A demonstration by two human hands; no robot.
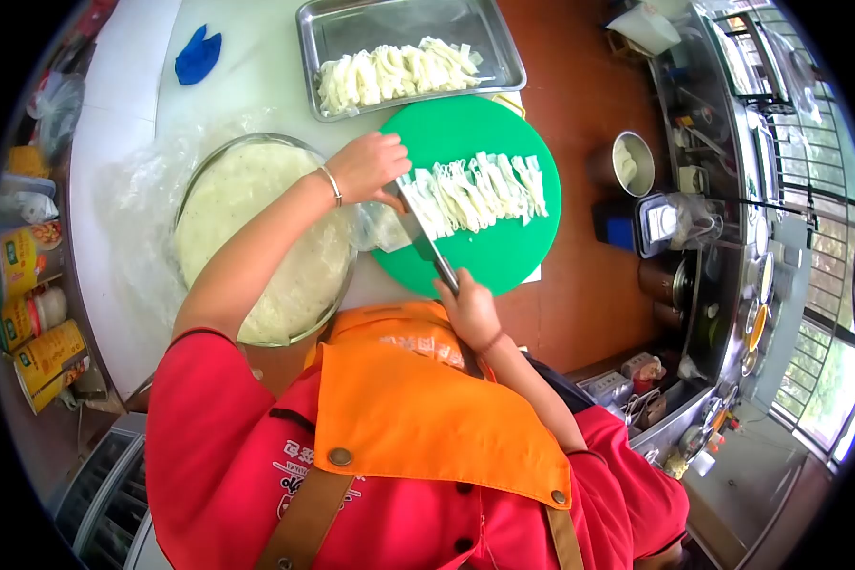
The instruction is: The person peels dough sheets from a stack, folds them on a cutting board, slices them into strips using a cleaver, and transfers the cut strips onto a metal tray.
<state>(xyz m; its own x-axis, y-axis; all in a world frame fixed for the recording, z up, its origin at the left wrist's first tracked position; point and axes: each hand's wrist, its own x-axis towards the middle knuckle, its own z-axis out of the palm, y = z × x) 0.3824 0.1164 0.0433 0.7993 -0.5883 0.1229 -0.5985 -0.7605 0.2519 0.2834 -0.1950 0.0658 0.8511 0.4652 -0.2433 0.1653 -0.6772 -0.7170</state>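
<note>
My right hand (470,309) is closed round the handle of a kitchen knife (416,228). Its blade slants up and left across the left part of a round green cutting board (475,271). Right beside the blade lies a row of pale, noodle-like strips (475,195). A flat, whitish folded piece (385,231) shows left of the blade at the board's edge. My left hand (372,169), with a bracelet at the wrist, is curled by the blade's far end; what its fingers hold is hidden.
A metal tray (413,28) with more strips stands beyond the board. At left, a wide round basin (266,332) of pale dough-like mass sits beside clear plastic film (142,204). A blue cloth-like item (198,57) lies farther back. Pots and a metal counter (722,190) line the right.
</note>
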